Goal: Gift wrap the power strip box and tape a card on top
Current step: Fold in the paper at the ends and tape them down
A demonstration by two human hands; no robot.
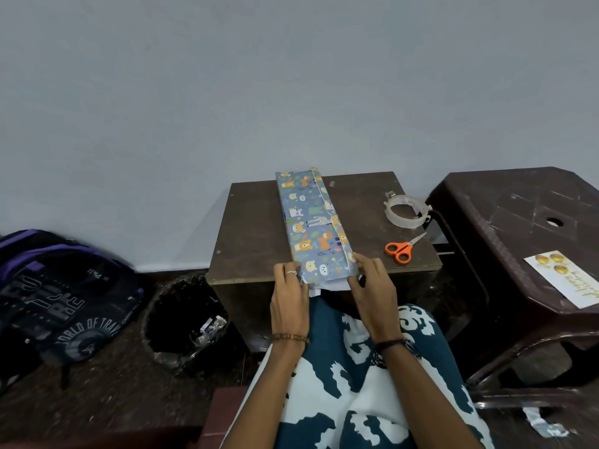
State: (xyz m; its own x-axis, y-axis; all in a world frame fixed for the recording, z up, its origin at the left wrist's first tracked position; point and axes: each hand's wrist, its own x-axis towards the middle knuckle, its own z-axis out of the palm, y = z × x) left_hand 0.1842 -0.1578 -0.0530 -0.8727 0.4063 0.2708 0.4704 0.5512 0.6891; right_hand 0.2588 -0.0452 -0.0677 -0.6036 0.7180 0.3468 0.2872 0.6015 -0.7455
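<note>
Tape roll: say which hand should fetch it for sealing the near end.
Right. The tape roll lies on the table's right side, past the scissors, nearer the right hand. The left hand can keep the wrapped box pinned.

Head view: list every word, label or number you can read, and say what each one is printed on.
"WORLD OF TRAV", cut off at the bag's edge: curved white lettering on the backpack.
Large block letters above it on the backpack: partly hidden, not readable.
Gold script on the card lying on the plastic stool: too blurred to read.
Small marks inside the tape roll: too small to read.
Wrapping paper: animal pictures only.
</note>
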